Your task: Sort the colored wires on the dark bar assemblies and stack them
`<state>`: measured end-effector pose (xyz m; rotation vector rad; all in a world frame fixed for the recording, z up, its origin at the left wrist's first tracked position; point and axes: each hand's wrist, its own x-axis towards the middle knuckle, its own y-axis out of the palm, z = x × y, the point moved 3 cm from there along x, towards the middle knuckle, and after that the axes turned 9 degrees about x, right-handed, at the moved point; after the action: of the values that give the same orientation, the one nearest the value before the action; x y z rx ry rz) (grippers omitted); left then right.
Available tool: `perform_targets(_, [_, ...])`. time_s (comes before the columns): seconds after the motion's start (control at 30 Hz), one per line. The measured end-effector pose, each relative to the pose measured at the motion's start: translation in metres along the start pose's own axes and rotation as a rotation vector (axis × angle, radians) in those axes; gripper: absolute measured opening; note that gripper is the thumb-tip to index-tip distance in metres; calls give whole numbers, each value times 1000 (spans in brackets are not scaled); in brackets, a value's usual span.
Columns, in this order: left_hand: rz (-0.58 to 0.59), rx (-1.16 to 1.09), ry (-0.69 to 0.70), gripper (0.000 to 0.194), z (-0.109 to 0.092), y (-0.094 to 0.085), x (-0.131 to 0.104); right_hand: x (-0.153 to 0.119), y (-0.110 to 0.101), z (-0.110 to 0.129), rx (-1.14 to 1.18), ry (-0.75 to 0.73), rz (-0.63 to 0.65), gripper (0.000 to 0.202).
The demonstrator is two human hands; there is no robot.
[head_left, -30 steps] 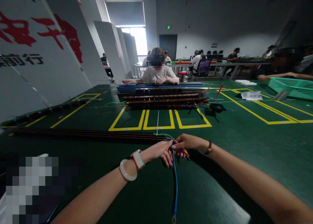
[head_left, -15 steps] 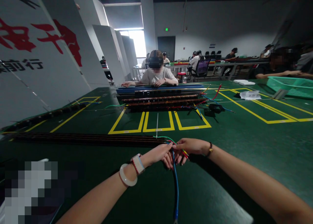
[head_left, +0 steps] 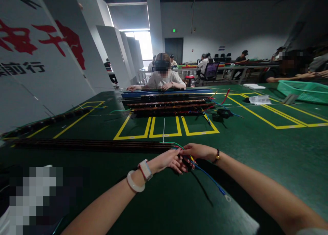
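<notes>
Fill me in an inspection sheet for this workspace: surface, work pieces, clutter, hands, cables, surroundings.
Surface: green tabletop, marked with yellow tape.
Work pieces: long dark strips lie nearby; a stack of strips lies farther off.
Clutter: crumpled packet and green basket, far right.
Hands: left hand and right hand meet, holding coloured wires; grip partly hidden.
Cables: blue wire extends rightward, ending in a ring terminal; damage, nothing seen.
Surroundings: person opposite; others behind.

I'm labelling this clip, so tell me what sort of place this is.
Probably a workshop or training room: people sit at long tables, with bundled wires and a green basket.
</notes>
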<state>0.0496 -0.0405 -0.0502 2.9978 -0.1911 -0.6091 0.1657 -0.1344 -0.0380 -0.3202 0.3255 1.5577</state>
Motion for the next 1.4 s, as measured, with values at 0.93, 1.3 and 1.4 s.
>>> perform_targets(0.93, [-292, -648, 88, 16, -11, 20, 5, -16, 65, 21, -1681, -180, -581, 27])
perform_targets(1.3, [-197, -646, 151, 14, -6, 17, 6, -56, 44, 69, -1348, -268, -504, 27])
perform_targets(1.4, [-159, -649, 169, 16, -5, 16, 7, -66, 38, 78, -1269, -357, -384, 18])
